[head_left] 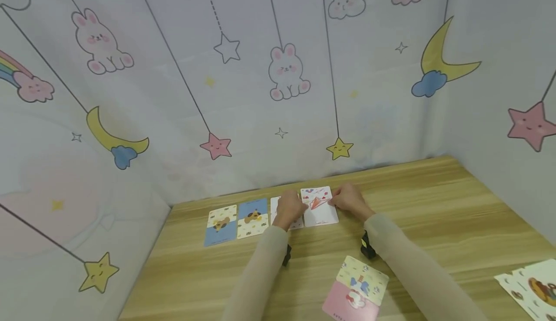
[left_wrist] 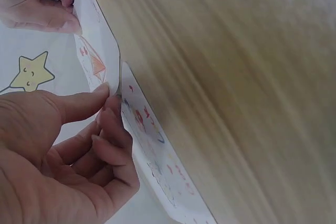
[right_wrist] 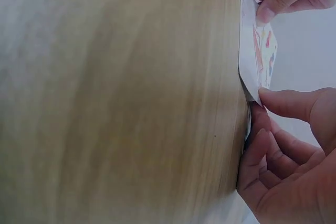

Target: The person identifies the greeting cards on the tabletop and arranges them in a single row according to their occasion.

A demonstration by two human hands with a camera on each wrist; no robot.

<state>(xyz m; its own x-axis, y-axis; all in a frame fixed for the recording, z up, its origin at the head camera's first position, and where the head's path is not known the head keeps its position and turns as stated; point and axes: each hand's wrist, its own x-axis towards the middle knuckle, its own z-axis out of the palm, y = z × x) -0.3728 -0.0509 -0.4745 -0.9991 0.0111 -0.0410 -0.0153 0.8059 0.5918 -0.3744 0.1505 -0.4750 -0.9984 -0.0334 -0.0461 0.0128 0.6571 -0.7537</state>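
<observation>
The left grip point(head_left: 290, 209) and right grip point(head_left: 351, 200) pinch opposite sides of the white card point(head_left: 320, 211), which lies between them; it looks light and bendable, probably best held by its edges.

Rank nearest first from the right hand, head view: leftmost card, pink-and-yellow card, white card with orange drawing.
1. White card with orange drawing, pinched by the right hand.
2. Pink-and-yellow card, lower in view.
3. Leftmost card, at the row's left end.
</observation>
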